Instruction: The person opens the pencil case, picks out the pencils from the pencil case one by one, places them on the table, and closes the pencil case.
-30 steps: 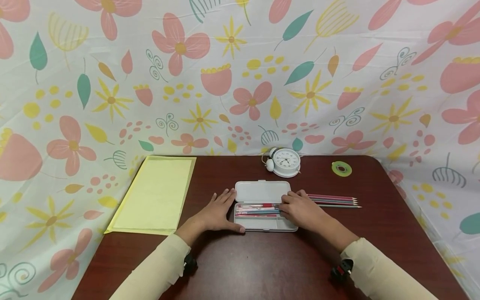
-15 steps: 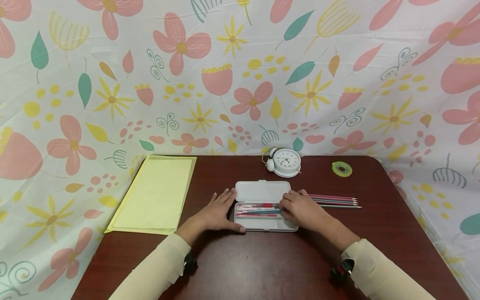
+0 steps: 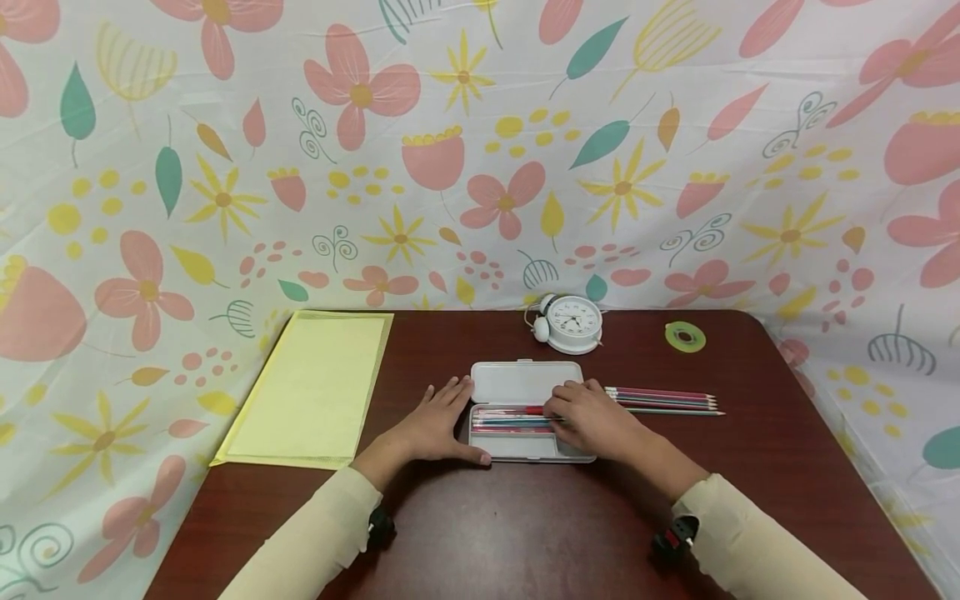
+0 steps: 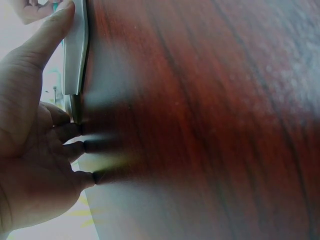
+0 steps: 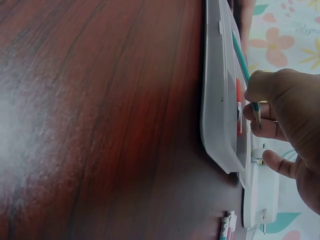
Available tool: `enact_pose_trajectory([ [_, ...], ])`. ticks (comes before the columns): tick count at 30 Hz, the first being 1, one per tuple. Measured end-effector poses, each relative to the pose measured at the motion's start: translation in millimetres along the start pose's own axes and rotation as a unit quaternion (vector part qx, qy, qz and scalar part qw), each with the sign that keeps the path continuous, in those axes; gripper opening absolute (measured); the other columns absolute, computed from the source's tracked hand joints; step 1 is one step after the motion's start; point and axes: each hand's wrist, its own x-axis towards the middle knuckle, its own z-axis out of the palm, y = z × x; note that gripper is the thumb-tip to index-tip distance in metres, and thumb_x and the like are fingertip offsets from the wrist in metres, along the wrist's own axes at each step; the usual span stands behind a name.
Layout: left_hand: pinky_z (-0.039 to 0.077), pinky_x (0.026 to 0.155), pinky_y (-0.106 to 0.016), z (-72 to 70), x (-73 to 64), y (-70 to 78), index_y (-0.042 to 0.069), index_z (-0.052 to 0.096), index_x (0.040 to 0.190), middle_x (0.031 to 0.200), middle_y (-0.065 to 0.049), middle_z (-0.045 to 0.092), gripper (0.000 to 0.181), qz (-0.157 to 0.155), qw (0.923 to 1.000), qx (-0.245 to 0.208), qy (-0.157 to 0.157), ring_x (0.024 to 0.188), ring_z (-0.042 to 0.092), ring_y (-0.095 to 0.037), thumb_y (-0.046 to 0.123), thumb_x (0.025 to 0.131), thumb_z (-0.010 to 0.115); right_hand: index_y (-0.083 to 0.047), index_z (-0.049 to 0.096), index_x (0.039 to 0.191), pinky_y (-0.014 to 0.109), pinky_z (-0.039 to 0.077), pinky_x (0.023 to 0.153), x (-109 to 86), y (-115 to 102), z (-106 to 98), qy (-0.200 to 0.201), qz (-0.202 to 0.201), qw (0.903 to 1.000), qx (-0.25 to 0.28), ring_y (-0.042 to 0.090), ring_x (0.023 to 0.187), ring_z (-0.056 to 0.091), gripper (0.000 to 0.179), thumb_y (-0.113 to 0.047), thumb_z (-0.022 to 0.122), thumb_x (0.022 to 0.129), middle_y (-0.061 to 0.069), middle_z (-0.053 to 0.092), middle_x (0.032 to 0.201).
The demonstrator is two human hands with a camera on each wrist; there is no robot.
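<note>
A white pencil case [image 3: 512, 447] lies on the table with its lid [image 3: 519, 383] folded back. Several pencils [image 3: 510, 423] and a red pen [image 5: 239, 100] are inside its long compartment. My left hand [image 3: 431, 427] rests at the case's left end, fingers spread and fairly straight, with the thumb against the front corner. Over the right half of the case is my right hand [image 3: 596, 419]. In the right wrist view, its thumb and fingers pinch a teal pencil [image 5: 241, 56] near the sharpened end. The far end of that pencil reaches into the case.
Several pencils [image 3: 671, 402] lie side by side just right of the case. Behind it stands a white alarm clock [image 3: 573, 323], with a green tape roll [image 3: 685, 337] farther right. A yellow folder [image 3: 307, 387] lies on the left of the brown table [image 3: 480, 533].
My right hand has shifted left over the case with the teal pencil, which now lies more in line with the others. My left hand has stayed in place.
</note>
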Motion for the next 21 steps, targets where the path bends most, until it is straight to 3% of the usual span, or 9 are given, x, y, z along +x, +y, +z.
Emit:
enact_pose_trajectory([
  [9,0.010,0.140,-0.065,-1.1,-1.1,0.7,0.008,0.011,0.179,0.188,-0.013,0.013,0.138,-0.003,1.0000,-0.001,0.001,0.176,0.009,-0.034,0.076,0.084,0.083,-0.018,0.078,0.102,0.042,0.049,0.076,7.8,-6,-1,-0.009,0.003,0.9999,0.011,0.018,0.091,0.064,0.015,-0.017,0.089,0.092,-0.005,0.066,0.095],
  [15,0.010,0.140,-0.065,-1.5,0.2,1.1,0.007,0.011,0.179,0.187,-0.014,0.013,0.138,-0.004,1.0000,0.000,-0.001,0.176,0.009,-0.035,0.076,0.084,0.083,-0.018,0.081,0.108,0.046,0.053,0.079,23.0,-14,2,-0.015,0.007,0.9997,0.017,0.019,0.093,0.065,0.016,-0.017,0.088,0.094,-0.003,0.069,0.097],
  [21,0.009,0.140,-0.064,-2.1,-1.1,1.7,0.008,0.010,0.179,0.188,-0.013,0.012,0.138,-0.006,1.0000,0.001,-0.003,0.176,0.008,-0.033,0.078,0.084,0.082,-0.020,0.081,0.105,0.048,0.054,0.082,40.8,-25,5,-0.017,0.003,0.9998,-0.004,0.018,0.092,0.065,0.011,-0.018,0.087,0.096,-0.005,0.067,0.094],
])
